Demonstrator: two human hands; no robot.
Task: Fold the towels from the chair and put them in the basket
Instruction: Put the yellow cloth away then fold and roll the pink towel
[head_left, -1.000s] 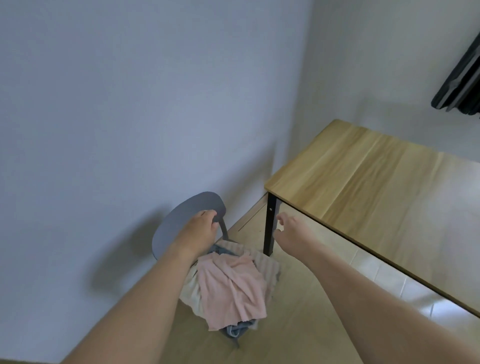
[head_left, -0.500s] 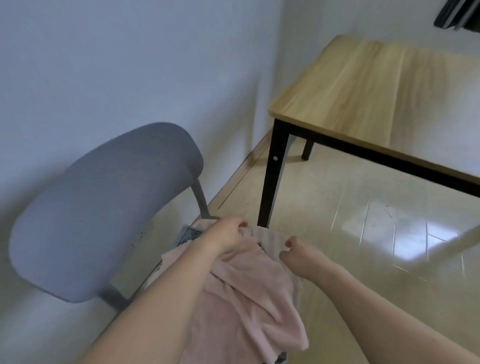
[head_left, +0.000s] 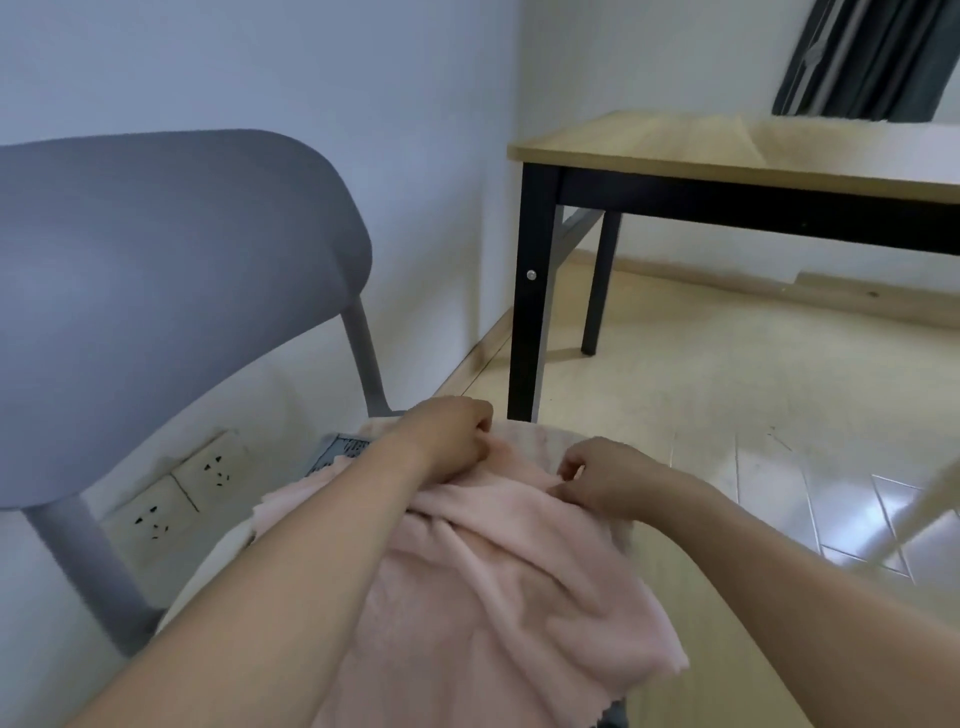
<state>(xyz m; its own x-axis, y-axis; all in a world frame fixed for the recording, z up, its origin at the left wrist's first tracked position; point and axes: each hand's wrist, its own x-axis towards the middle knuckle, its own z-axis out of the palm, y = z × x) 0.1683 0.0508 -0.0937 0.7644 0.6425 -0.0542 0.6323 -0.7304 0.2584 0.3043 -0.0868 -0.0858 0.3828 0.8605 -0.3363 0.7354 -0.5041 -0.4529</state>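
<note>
Both hands (head_left: 452, 441) (head_left: 605, 478) pinching rumpled pink towel (head_left: 498, 587), grey chair (head_left: 156, 260)

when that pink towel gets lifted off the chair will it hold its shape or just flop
The pink towel will probably flop: it already lies in soft folds. It looks light, bunching under the left hand and right hand. Its hanging edge may drag the towels beneath.

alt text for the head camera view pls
Two bare hands, left hand and right hand, grip a pink towel heaped on a grey chair. A wooden table stands beyond, by the wall.
</note>
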